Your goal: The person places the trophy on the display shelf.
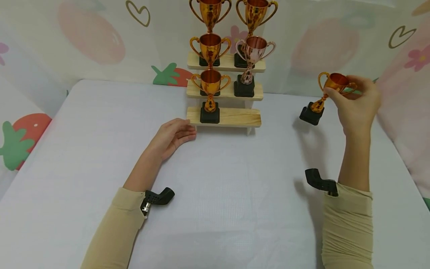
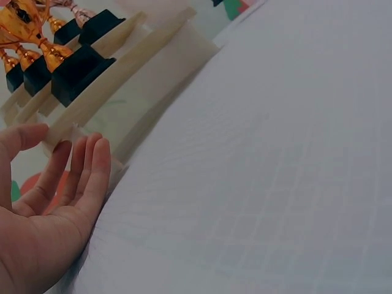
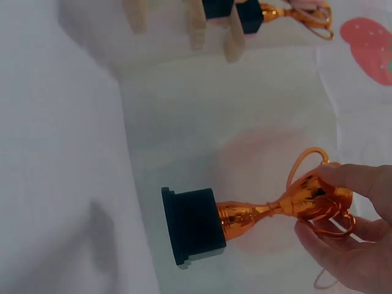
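Note:
In my right hand (image 1: 361, 99) is a small gold trophy cup (image 1: 310, 112) with a black square base, pinched by its cup between thumb and fingers. It is tilted and raised above the table, to the right of a three-step wooden stand (image 1: 240, 117). The right wrist view shows the black base (image 3: 196, 226) hanging free. My left hand (image 1: 171, 138) holds the front left corner of the stand's lowest step, thumb on one side and fingertips below. On that step's left half stands another gold trophy (image 1: 210, 87). A pinkish trophy (image 1: 253, 56) stands at the right of the middle step.
More gold trophies (image 1: 209, 46) stand on the upper steps. A white cover lies over the table (image 1: 215, 209). Behind the stand hangs a printed cloth (image 1: 161, 41) with fruit and hearts. A black wrist camera (image 1: 159, 196) sits on each sleeve.

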`<state>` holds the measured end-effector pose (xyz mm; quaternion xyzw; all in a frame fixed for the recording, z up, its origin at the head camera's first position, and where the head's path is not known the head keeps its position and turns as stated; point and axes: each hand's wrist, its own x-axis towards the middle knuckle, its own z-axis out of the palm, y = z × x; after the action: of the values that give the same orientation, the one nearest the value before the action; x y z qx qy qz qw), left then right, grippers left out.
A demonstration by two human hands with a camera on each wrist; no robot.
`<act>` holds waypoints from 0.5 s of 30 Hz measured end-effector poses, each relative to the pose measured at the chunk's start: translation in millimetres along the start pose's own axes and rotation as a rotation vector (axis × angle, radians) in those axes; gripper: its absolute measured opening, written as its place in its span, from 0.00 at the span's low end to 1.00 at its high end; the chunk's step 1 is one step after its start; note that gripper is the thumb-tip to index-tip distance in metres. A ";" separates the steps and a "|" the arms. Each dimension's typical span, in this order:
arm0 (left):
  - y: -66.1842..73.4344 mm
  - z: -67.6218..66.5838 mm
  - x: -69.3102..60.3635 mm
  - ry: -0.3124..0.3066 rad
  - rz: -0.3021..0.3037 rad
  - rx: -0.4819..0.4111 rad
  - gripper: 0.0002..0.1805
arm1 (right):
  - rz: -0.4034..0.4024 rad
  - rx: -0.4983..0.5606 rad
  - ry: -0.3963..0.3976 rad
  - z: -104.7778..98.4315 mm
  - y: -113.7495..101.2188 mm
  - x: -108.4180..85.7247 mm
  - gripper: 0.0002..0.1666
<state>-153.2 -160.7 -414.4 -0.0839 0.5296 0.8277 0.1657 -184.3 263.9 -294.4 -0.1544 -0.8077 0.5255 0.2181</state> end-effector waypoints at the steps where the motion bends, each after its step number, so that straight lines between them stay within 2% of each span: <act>1: 0.0 0.2 -0.3 0.000 0.000 0.000 0.05 | -0.016 0.020 -0.005 1.3 -1.6 -1.5 0.31; 4: 0.1 0.8 -0.6 -0.002 -0.001 0.005 0.05 | -0.066 0.071 -0.024 5.2 -6.3 -6.1 0.29; 8: -0.1 1.5 -0.2 -0.001 -0.002 0.008 0.05 | -0.126 0.074 -0.053 11.0 -13.1 -12.8 0.28; 12: -0.3 1.4 -0.1 -0.007 -0.001 -0.003 0.06 | -0.169 0.100 -0.104 16.8 -20.9 -21.3 0.26; 15: -0.5 1.3 0.0 -0.012 0.002 -0.011 0.08 | -0.186 0.159 -0.155 21.2 -27.0 -28.3 0.24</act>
<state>-153.0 -159.3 -414.3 -0.0795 0.5241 0.8312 0.1675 -171.6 223.0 -282.6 -0.0199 -0.7887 0.5758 0.2146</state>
